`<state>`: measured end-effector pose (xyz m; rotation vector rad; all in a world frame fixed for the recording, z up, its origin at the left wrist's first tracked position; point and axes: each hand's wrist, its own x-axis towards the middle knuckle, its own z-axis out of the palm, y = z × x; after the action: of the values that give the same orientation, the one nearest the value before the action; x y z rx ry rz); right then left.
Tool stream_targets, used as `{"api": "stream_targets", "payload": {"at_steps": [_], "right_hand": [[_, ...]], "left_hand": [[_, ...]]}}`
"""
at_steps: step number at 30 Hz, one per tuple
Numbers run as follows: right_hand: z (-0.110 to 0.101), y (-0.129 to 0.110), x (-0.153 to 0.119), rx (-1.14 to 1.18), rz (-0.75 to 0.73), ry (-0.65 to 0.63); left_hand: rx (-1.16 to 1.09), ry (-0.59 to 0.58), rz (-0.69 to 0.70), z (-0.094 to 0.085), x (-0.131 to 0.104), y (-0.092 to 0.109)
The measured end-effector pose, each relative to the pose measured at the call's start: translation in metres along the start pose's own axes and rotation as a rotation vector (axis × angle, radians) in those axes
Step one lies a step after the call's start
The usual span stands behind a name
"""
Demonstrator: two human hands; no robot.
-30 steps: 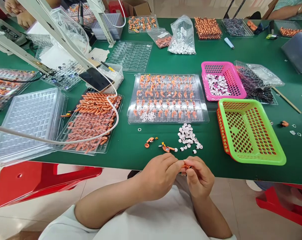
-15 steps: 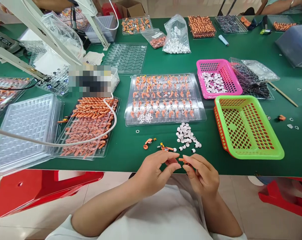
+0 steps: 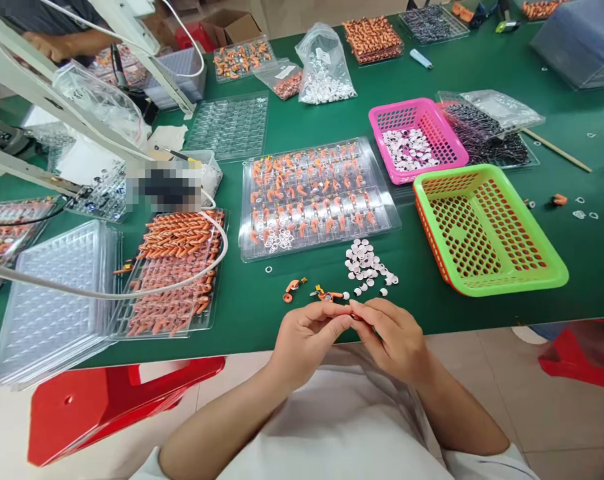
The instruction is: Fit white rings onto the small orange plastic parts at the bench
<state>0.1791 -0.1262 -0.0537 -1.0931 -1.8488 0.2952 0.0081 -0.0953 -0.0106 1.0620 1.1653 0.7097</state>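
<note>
My left hand (image 3: 305, 343) and my right hand (image 3: 395, 340) meet at the table's near edge, fingertips pinched together. Between them is a small orange plastic part (image 3: 355, 317), like an earbud shell, mostly covered by the fingers. Just beyond my fingertips lie an orange piece with a yellow tab (image 3: 326, 294) and a second orange piece (image 3: 293, 287). A scatter of small white round caps (image 3: 365, 260) is spread past my right hand. Behind these, a clear tray (image 3: 312, 223) holds rows of orange pieces and some white rings.
To the right stand a green basket (image 3: 537, 267) and a pink basket (image 3: 459, 150) with white caps. On the left are a tray of orange shells (image 3: 169, 287), stacked clear trays (image 3: 57, 293) and a white cable (image 3: 82, 292). Red stools (image 3: 82, 407) flank the table.
My hands have come together, and the left fingertips now touch the orange part that only the right held clearly before. The camera view has turned slightly.
</note>
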Motion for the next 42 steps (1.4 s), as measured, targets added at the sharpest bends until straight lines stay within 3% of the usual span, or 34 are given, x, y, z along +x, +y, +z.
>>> {"api": "stream_targets", "payload": {"at_steps": [13,27,42], "right_hand": [[0.001,0.001,0.002,-0.049,-0.012,-0.127],[0.002,0.002,0.004,0.049,0.098,-0.205],[-0.001,0.0,0.004,0.143,0.182,-0.232]], "left_hand": [[-0.091,-0.008,-0.163,0.001,0.009,0.001],[-0.268,0.063,-0.244,0.0,0.012,-0.018],[-0.322,0.11,-0.256,0.005,0.009,-0.017]]}}
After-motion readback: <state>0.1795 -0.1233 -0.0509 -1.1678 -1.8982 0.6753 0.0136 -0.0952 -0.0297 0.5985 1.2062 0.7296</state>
